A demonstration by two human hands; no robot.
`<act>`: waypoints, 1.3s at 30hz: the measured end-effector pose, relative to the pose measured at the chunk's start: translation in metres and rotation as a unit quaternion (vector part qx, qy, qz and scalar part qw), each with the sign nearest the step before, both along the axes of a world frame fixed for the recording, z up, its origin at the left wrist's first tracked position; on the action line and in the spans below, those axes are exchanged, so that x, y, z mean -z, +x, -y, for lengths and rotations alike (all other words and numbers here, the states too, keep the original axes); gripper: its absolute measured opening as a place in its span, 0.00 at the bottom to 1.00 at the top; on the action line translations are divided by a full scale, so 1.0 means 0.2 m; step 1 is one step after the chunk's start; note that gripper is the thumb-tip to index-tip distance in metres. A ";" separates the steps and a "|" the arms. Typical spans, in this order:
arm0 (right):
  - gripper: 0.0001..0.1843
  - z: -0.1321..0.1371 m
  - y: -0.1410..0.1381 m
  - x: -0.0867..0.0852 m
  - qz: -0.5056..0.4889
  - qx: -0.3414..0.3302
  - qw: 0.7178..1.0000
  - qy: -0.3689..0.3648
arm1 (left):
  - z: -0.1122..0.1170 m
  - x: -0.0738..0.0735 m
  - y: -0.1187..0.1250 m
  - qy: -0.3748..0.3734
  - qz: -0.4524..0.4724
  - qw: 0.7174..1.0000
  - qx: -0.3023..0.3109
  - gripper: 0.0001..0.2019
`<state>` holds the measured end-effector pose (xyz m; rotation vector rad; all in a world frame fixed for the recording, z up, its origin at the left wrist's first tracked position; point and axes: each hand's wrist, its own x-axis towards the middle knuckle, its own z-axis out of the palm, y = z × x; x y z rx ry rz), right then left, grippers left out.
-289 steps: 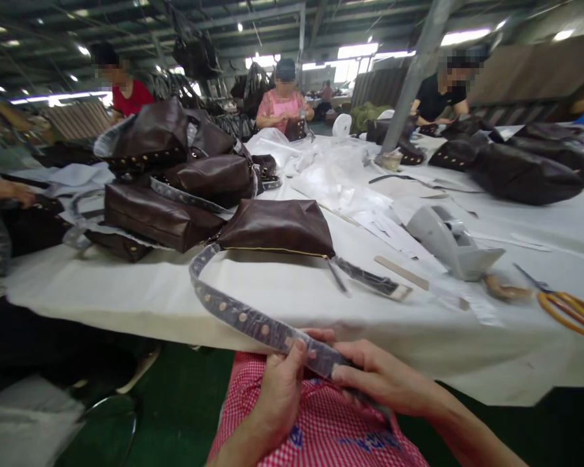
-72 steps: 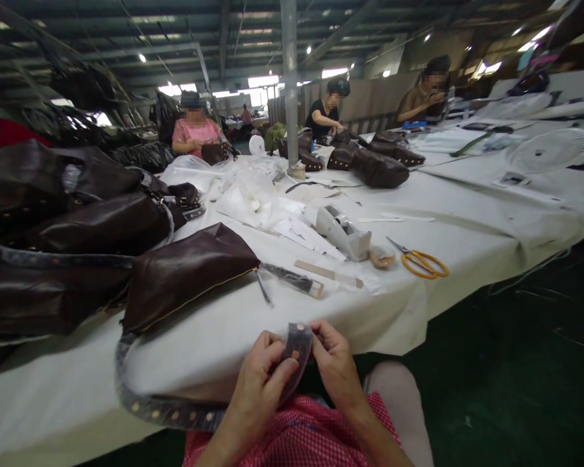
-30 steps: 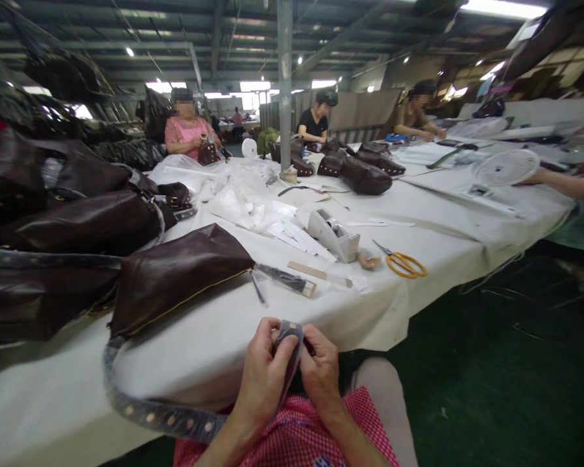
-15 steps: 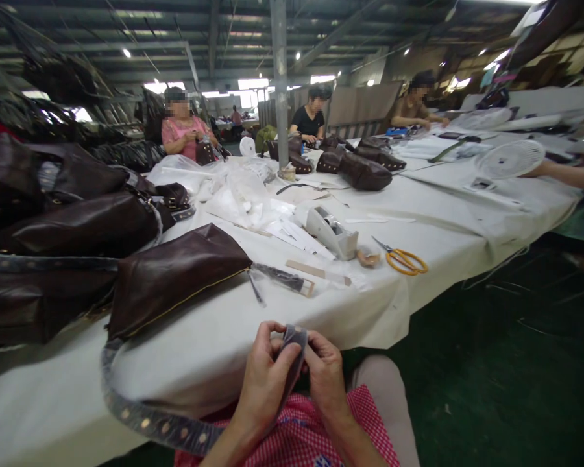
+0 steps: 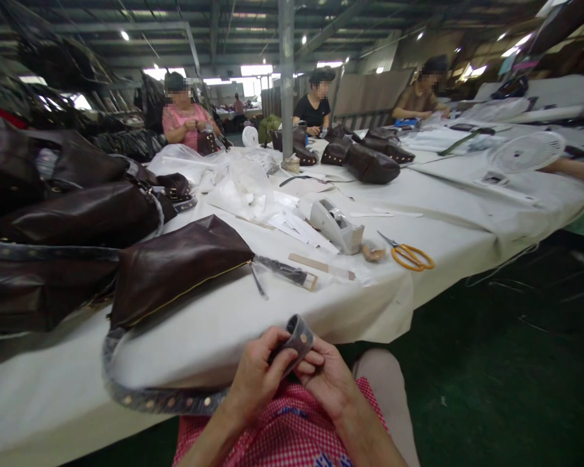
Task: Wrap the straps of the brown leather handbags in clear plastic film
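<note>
A studded bag strap [image 5: 165, 401] in clear film runs from the dark brown leather bag [image 5: 180, 269] down off the table edge and up to my hands. My left hand [image 5: 260, 370] is closed on the strap, thumb on top, fingers curled round it. Just above the thumb the strap bends over in a loop. On the loop's other side, my right hand [image 5: 324, 373] pinches the strap between thumb and fingers. The bag lies on the white table cover, its gold zipper facing me. Part of the strap is hidden behind my left forearm.
Several brown bags [image 5: 73, 217] are piled at left. Orange-handled scissors [image 5: 411, 257], a tape dispenser [image 5: 338, 227] and a cardboard strip [image 5: 321, 264] lie on the table [image 5: 448, 227]. Clear plastic wrapping [image 5: 246, 181] is heaped mid-table. Across it, several people [image 5: 185, 120] work.
The strap's end between my hands has opened into a wider loop. My right hand has turned, its palm now showing more. The view has shifted slightly.
</note>
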<state>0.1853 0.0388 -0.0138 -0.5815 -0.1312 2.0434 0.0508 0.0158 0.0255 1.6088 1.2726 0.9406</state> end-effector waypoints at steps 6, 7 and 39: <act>0.10 0.03 0.02 0.01 0.181 0.035 0.981 0.064 | -0.04 0.01 -0.03 -0.044 0.047 0.996 -0.061 0.09; 0.10 0.04 0.03 0.00 0.273 0.068 0.952 0.121 | -0.05 0.01 -0.04 -0.092 0.094 0.989 -0.066 0.10; 0.09 -0.08 0.07 -0.13 0.696 0.286 0.297 0.588 | -0.13 0.00 -0.04 -0.339 0.353 0.872 -0.021 0.20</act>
